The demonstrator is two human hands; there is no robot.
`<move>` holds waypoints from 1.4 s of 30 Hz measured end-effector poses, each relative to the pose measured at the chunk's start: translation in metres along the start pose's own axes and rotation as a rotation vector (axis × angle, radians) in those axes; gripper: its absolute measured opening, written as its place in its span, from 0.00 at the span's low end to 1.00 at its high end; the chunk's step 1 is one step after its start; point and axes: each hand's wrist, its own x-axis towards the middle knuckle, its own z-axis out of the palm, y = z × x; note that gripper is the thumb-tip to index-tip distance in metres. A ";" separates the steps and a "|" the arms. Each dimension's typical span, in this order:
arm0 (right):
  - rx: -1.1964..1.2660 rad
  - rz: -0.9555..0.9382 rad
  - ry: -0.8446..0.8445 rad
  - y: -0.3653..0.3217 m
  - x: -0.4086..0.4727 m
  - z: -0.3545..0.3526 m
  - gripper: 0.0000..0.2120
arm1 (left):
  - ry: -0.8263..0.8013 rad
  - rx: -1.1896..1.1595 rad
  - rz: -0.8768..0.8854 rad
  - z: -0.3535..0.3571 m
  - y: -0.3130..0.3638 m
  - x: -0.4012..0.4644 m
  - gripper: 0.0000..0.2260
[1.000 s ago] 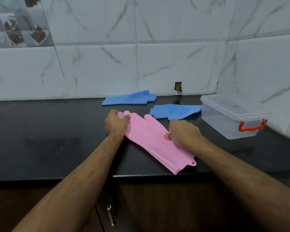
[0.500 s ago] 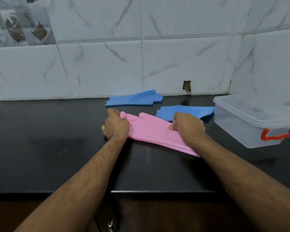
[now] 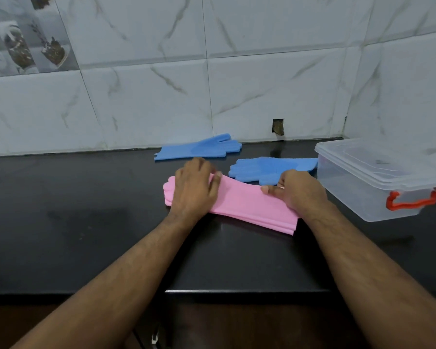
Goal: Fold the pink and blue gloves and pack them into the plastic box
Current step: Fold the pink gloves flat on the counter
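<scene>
The pink gloves (image 3: 244, 202) lie flat near the middle of the black counter (image 3: 86, 222), fingers to the left, with layered edges showing at the cuff on the right. My left hand (image 3: 194, 190) rests flat on the finger end with its fingers stretched out. My right hand (image 3: 300, 190) pinches the cuff half between thumb and curled fingers. Two blue gloves lie behind: one (image 3: 199, 148) close to the wall, the other (image 3: 272, 167) just beyond my right hand. The clear plastic box (image 3: 368, 187) stands at the right with its lid on.
The box has a red latch (image 3: 410, 200) on its near end. A marble-tiled wall (image 3: 262, 84) runs along the back and right of the counter. The counter's front edge (image 3: 237, 290) is below my forearms, with a dark cabinet beneath.
The pink gloves have swung from a diagonal to lying nearly sideways, farther from the front edge. My left hand has shifted from gripping the fingertips to lying flat on them.
</scene>
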 end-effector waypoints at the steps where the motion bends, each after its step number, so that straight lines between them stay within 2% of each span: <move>1: 0.015 0.004 0.013 -0.001 -0.001 0.000 0.28 | -0.066 -0.023 0.095 0.000 0.004 -0.001 0.11; 3: 0.060 0.009 0.051 -0.002 -0.003 -0.001 0.28 | -0.203 -0.061 0.255 0.001 0.010 -0.004 0.14; 6: 0.219 -0.010 0.142 -0.001 -0.002 -0.004 0.25 | -0.322 -0.132 0.362 0.000 0.013 -0.008 0.22; 9: 0.427 -0.039 0.176 0.001 0.002 -0.004 0.21 | -0.347 -0.149 0.469 -0.002 0.014 -0.010 0.28; 11: 0.541 -0.051 0.187 0.002 0.005 -0.002 0.22 | -0.325 -0.126 0.566 -0.003 0.018 -0.010 0.30; 14: 0.754 -0.007 0.189 0.005 0.010 0.002 0.28 | -0.252 -0.075 0.694 -0.006 0.027 -0.009 0.24; 17: 0.951 0.093 0.115 0.006 0.015 0.005 0.35 | -0.186 0.015 0.825 -0.009 0.033 -0.012 0.18; 25: 1.044 0.175 0.065 0.011 0.021 0.009 0.42 | -0.034 0.127 1.111 -0.008 0.055 -0.021 0.12; 29: 1.105 0.249 0.029 0.010 0.025 0.007 0.34 | -0.030 0.140 1.035 -0.008 0.056 -0.020 0.12; 32: 1.437 0.344 -0.143 0.009 0.027 0.002 0.28 | -0.076 0.084 0.889 -0.011 0.058 -0.018 0.11; 34: 1.529 0.345 -0.234 0.007 0.025 0.000 0.22 | -0.094 0.041 0.809 -0.014 0.058 -0.017 0.10; 37: 1.436 0.343 -0.246 0.006 0.023 0.001 0.12 | -0.108 0.042 0.764 -0.017 0.059 -0.018 0.09; 39: 1.275 0.348 -0.182 0.008 0.022 0.004 0.10 | -0.129 0.076 0.791 -0.016 0.059 -0.020 0.10; 40: 1.165 0.338 -0.141 0.009 0.022 0.005 0.12 | -0.144 0.095 0.809 -0.015 0.058 -0.020 0.10; 42: 0.956 0.275 -0.039 0.013 0.021 0.006 0.22 | -0.177 0.107 0.833 -0.015 0.057 -0.020 0.10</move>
